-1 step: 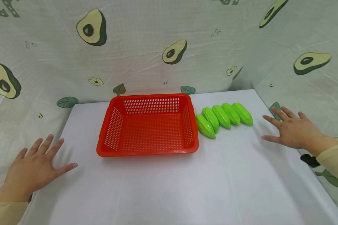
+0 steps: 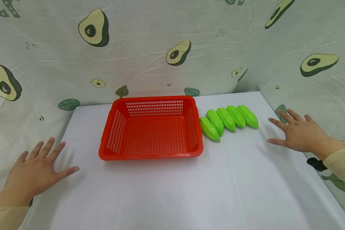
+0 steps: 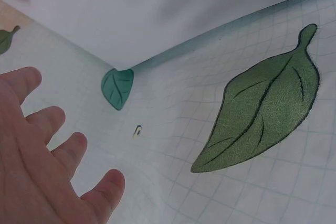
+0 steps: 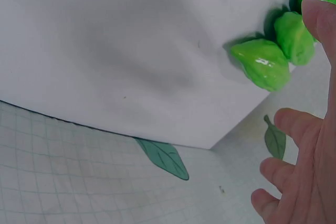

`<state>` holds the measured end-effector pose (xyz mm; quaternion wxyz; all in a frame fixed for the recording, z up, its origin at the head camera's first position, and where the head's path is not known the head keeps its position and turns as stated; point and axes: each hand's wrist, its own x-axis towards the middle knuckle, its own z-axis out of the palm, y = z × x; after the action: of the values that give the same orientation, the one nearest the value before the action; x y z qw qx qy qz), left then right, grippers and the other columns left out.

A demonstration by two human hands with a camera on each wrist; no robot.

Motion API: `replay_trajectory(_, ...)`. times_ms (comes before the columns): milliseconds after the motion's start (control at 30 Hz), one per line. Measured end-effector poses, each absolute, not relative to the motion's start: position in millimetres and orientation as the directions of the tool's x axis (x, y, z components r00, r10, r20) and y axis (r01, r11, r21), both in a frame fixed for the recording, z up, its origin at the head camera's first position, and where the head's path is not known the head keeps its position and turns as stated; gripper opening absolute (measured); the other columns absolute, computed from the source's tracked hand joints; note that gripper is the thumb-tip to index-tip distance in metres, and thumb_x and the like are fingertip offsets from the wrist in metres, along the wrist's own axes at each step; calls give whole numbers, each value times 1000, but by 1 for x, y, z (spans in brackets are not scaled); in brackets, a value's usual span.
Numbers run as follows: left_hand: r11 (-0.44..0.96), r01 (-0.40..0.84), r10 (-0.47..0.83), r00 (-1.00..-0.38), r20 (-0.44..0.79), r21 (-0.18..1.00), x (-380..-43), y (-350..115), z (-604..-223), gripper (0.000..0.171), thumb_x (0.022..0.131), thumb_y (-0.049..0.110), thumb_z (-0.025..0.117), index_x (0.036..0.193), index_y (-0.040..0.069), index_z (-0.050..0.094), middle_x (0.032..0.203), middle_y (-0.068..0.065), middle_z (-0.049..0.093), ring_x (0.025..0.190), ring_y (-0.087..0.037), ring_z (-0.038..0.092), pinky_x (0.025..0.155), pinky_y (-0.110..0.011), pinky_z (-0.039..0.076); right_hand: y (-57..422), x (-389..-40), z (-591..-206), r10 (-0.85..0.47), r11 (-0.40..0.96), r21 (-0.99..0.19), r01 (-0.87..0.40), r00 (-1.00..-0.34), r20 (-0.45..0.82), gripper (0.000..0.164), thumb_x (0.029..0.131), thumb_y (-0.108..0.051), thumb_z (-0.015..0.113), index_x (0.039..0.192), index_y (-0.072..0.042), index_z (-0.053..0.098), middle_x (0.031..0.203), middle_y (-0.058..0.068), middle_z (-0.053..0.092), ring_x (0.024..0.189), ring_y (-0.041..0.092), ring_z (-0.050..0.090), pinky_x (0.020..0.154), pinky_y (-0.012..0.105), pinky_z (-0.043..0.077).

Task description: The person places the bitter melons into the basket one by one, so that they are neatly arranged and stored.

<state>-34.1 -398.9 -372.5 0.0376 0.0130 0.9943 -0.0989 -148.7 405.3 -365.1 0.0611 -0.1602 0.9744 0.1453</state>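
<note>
My left hand [image 2: 35,174] hovers over the table's left edge with its fingers spread, holding nothing. On the other side my right hand [image 2: 304,134] is held above the right edge, fingers apart and likewise holding nothing. Nearest to it is a slanting row of several glossy green ridged fruits [image 2: 226,119], which look like star fruit. In the right wrist view one such fruit [image 4: 264,64] lies beyond the fingers. A red plastic basket [image 2: 150,157] with mesh walls sits left of the row, with nothing inside. The leftmost fruit lies close against its right side.
Beneath everything is a white tabletop [image 2: 172,191]. A pale cloth [image 2: 143,38] printed with avocados and leaves hangs behind the table and along both sides. Part of a dark object [image 2: 317,164] shows by the right sleeve.
</note>
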Motion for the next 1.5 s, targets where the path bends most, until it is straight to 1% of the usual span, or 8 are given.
replay_trajectory(367, 983, 26, 15, -998, -64, -184, -34, -398, -370, 117, 75, 86, 54, 151, -2, 33, 156, -35, 13, 136, -58, 20, 106, -76, 4, 404, -150, -362, -304, 903, 265, -339, -938, -165, 101, 82, -82, 51, 148, -6, 45, 152, 35, 27, 138, 55, 23, 101, 81, 17)
replay_trajectory(500, 986, 36, 26, -998, -64, -163, -35, -395, -369, 117, 77, 84, 53, 153, -1, 30, 157, -34, 11, 137, -58, 18, 106, -76, 6, 400, -152, -360, -322, 898, 255, -358, -931, -171, 100, 83, -81, 50, 150, -6, 43, 153, 33, 26, 140, 54, 22, 101, 80, 16)
replay_trajectory(633, 988, 66, 59, -997, -52, -138, -38, -387, -366, 113, 79, 83, 53, 153, 0, 31, 157, -35, 14, 137, -57, 20, 105, -77, 11, 390, -156, -358, -342, 893, 239, -380, -921, -187, 101, 83, -82, 48, 152, -7, 41, 155, 32, 23, 140, 55, 21, 103, 79, 16)
replay_trajectory(733, 988, 98, 95, -995, -38, -116, -42, -375, -362, 110, 81, 81, 53, 154, 2, 31, 157, -34, 18, 137, -56, 22, 104, -77, 16, 381, -159, -357, -361, 886, 235, -399, -913, -189, 101, 83, -82, 49, 152, -8, 41, 156, 32, 23, 139, 55, 21, 103, 79, 16)
replay_trajectory(900, 987, 150, 149, -989, -13, -61, -50, -345, -354, 107, 84, 78, 53, 159, 8, 22, 160, -28, 14, 142, -53, 17, 106, -74, 20, 367, -166, -357, -392, 881, 215, -422, -904, -168, 99, 84, -81, 50, 151, -8, 43, 156, 31, 25, 141, 54, 21, 102, 80, 17)
replay_trajectory(1067, 981, 195, 194, -980, 40, 13, -55, -313, -351, 106, 84, 75, 57, 160, 12, 20, 162, -23, 15, 143, -50, 19, 106, -72, 24, 354, -172, -358, -402, 883, 189, -429, -901, -166, 100, 84, -81, 49, 152, -9, 42, 156, 31, 24, 141, 54, 20, 102, 79, 18)
replay_trajectory(1267, 972, 222, 217, -974, 62, 79, -56, -283, -362, 109, 82, 78, 56, 160, 11, 21, 162, -21, 18, 143, -48, 23, 106, -70, 28, 342, -181, -361, -423, 877, 176, -446, -893, -154, 99, 85, -80, 49, 153, -9, 40, 156, 30, 24, 141, 54, 21, 104, 76, 21)
replay_trajectory(1500, 970, 191, 182, -981, 71, 148, -54, -270, -382, 112, 82, 78, 56, 160, 7, 18, 163, -21, 17, 142, -48, 24, 107, -69, 28, 336, -190, -362, -437, 882, 133, -452, -890, -127, 96, 87, -74, 55, 154, -9, 38, 157, 30, 25, 141, 53, 22, 104, 75, 24)
